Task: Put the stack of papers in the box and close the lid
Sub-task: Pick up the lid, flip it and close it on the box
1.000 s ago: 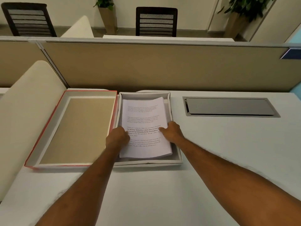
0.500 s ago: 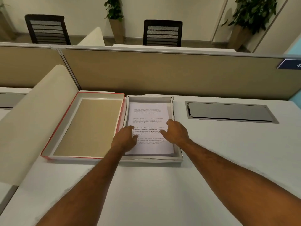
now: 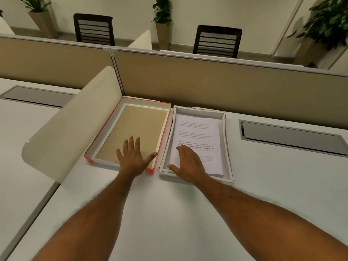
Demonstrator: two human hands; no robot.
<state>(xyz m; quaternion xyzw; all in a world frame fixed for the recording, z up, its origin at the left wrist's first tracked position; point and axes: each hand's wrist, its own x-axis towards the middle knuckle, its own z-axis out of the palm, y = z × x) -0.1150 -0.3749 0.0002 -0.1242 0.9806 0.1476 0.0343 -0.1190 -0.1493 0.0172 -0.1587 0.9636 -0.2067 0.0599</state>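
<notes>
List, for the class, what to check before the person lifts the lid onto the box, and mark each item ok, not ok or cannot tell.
1. Stack of papers lies inside the white box: ok.
2. Paper edges sit below the box walls: cannot tell.
3. Red-edged lid lies open side up beside the box, within reach: ok.
4. Left hand is spread open over the lid's near edge, nothing gripped: ok.
5. Right hand is off the papers: not ok, it rests on them.
6. Lid is on the box: not ok.
</notes>
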